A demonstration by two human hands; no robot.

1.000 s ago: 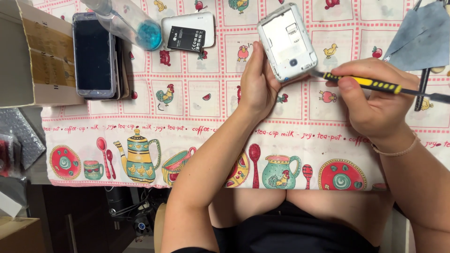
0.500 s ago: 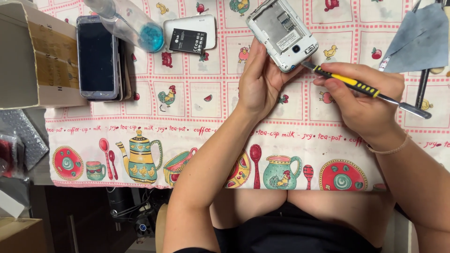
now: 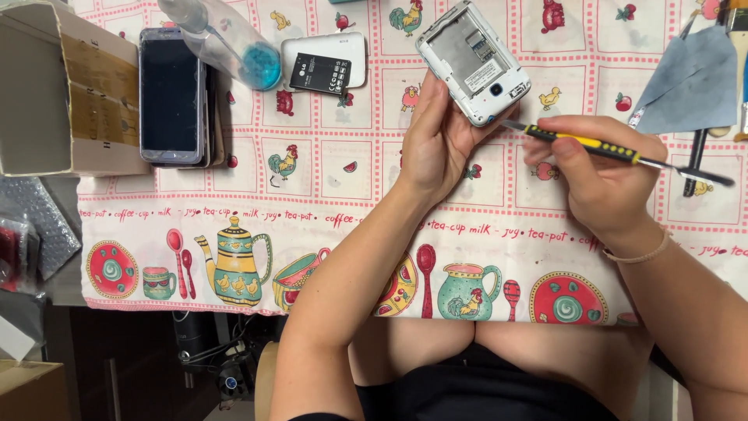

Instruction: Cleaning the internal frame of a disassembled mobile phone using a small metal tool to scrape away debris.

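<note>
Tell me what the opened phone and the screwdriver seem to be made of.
Opened phone: likely plastic, white glossy shell with a grey matte inner bay. Screwdriver: yellow-and-black handle looks plastic or rubber; the thin grey tip and shaft shine like metal. The left hand holds the phone, the right hand the screwdriver.

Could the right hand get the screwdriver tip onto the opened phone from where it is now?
Probably yes: the right hand aims the screwdriver at the phone in the left hand, nothing between.
</note>
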